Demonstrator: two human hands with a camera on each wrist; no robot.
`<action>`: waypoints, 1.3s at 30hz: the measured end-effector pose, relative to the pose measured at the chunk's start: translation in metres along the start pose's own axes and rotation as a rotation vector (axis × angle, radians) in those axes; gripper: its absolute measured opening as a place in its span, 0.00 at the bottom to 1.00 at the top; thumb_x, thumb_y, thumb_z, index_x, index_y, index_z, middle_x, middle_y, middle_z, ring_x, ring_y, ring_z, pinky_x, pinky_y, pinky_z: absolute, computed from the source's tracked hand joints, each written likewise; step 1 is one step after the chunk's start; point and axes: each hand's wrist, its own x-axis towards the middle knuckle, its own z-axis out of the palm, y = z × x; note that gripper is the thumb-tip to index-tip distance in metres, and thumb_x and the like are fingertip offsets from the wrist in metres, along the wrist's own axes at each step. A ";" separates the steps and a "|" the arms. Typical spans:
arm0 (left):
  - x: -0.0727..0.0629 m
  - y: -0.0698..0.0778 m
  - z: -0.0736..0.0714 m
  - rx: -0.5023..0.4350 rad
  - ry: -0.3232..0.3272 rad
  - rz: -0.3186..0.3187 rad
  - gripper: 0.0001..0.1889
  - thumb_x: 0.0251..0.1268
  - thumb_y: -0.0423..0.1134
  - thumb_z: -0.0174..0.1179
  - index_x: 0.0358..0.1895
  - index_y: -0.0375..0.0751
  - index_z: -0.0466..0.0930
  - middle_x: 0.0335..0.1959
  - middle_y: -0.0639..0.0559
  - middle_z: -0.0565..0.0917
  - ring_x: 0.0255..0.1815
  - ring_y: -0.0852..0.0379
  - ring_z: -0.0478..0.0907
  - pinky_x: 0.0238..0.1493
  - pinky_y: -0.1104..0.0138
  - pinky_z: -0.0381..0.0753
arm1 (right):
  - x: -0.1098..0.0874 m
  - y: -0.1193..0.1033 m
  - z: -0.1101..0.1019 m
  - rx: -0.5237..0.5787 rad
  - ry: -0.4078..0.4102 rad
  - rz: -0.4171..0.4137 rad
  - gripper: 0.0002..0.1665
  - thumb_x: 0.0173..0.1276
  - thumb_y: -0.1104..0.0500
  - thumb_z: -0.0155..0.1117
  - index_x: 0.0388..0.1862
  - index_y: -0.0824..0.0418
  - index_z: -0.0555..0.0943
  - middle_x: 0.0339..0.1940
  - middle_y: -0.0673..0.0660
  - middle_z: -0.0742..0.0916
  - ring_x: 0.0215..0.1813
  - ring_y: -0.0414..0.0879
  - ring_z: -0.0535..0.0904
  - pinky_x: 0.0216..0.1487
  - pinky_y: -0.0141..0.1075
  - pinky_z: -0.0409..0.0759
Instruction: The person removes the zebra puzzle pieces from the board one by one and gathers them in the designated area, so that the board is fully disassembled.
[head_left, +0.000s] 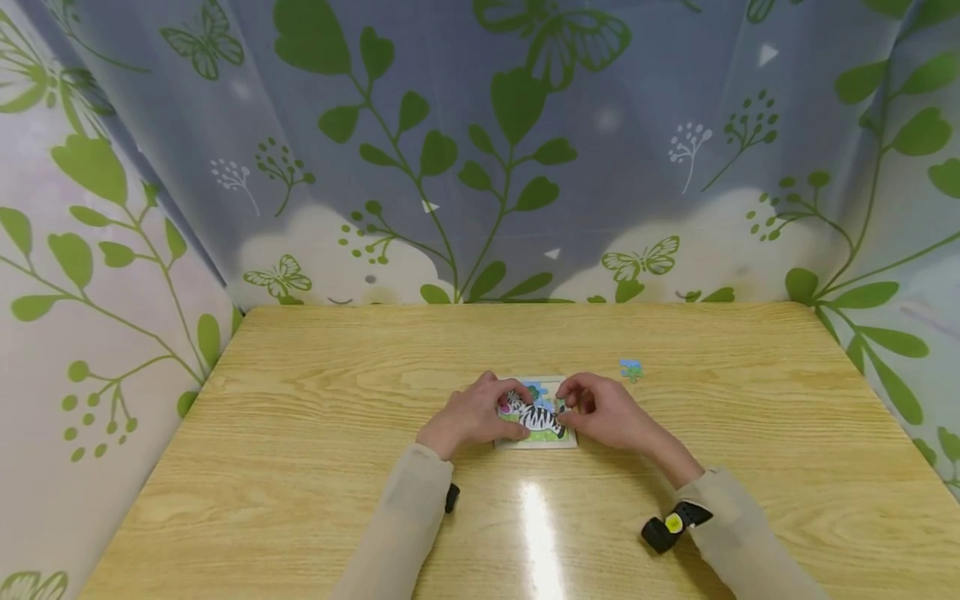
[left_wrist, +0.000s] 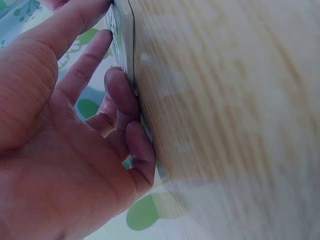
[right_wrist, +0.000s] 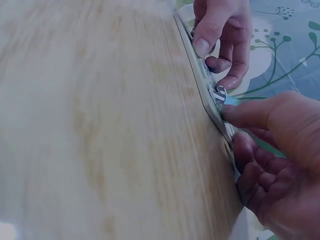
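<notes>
Glossy wood-grain table (head_left: 337, 375), matt cloth backdrop (head_left: 600, 183)

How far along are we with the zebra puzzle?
Done: most of the zebra puzzle looks assembled in its tray. In hand: the left hand touches the puzzle; the right hand seems to pinch a piece at its right side. Left: one loose blue-and-green piece on the table; the tray's upper right looks bare.

Evenly lit head view, white glare (head_left: 540, 533) on table (head_left: 315, 417) near six o'clock, dim, hazy wrist views, blurred wood grain (left_wrist: 240, 100), right wrist's bright spot (right_wrist: 7, 232) at eight o'clock
</notes>
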 end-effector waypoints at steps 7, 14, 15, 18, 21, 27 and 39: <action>0.000 0.001 -0.001 0.004 -0.001 -0.004 0.20 0.61 0.52 0.73 0.55 0.63 0.80 0.44 0.55 0.73 0.42 0.56 0.71 0.54 0.48 0.65 | 0.000 -0.001 0.001 0.053 0.024 0.018 0.06 0.70 0.63 0.67 0.45 0.59 0.82 0.37 0.55 0.87 0.36 0.43 0.79 0.36 0.33 0.77; -0.001 0.002 -0.003 -0.001 -0.004 -0.006 0.20 0.61 0.52 0.72 0.55 0.63 0.80 0.45 0.55 0.73 0.42 0.55 0.71 0.55 0.48 0.64 | 0.003 -0.004 0.000 0.062 0.034 0.065 0.07 0.70 0.62 0.67 0.45 0.60 0.84 0.35 0.55 0.87 0.35 0.45 0.79 0.34 0.32 0.76; -0.001 0.003 -0.003 -0.002 -0.004 -0.007 0.20 0.61 0.52 0.72 0.55 0.63 0.80 0.45 0.54 0.73 0.42 0.55 0.71 0.55 0.48 0.64 | 0.003 -0.004 0.000 0.070 0.035 0.070 0.07 0.70 0.62 0.66 0.46 0.61 0.84 0.36 0.55 0.87 0.35 0.45 0.80 0.34 0.32 0.77; -0.001 0.003 -0.003 -0.003 -0.005 -0.009 0.19 0.61 0.52 0.72 0.55 0.64 0.80 0.45 0.55 0.73 0.42 0.55 0.71 0.56 0.47 0.64 | 0.003 -0.001 -0.001 0.109 0.040 0.082 0.08 0.70 0.63 0.66 0.46 0.61 0.84 0.37 0.57 0.88 0.36 0.44 0.80 0.35 0.32 0.77; -0.001 0.002 -0.002 0.000 -0.006 -0.011 0.19 0.61 0.52 0.72 0.54 0.65 0.80 0.45 0.55 0.72 0.42 0.55 0.71 0.56 0.47 0.65 | 0.001 0.002 -0.003 0.153 0.049 0.090 0.09 0.71 0.63 0.66 0.48 0.62 0.83 0.39 0.59 0.88 0.36 0.45 0.81 0.33 0.32 0.77; 0.000 0.000 0.001 -0.004 -0.001 -0.008 0.19 0.61 0.53 0.73 0.54 0.65 0.80 0.45 0.55 0.73 0.42 0.55 0.71 0.56 0.47 0.64 | -0.004 0.001 -0.008 0.172 0.085 0.103 0.10 0.71 0.60 0.68 0.48 0.63 0.84 0.40 0.60 0.88 0.37 0.47 0.82 0.34 0.32 0.78; -0.003 0.001 0.001 0.001 0.009 -0.002 0.19 0.61 0.51 0.73 0.54 0.63 0.80 0.45 0.54 0.73 0.42 0.55 0.71 0.54 0.49 0.64 | -0.021 0.016 -0.031 0.122 0.167 0.106 0.11 0.72 0.58 0.68 0.48 0.63 0.83 0.41 0.61 0.87 0.35 0.46 0.82 0.29 0.34 0.79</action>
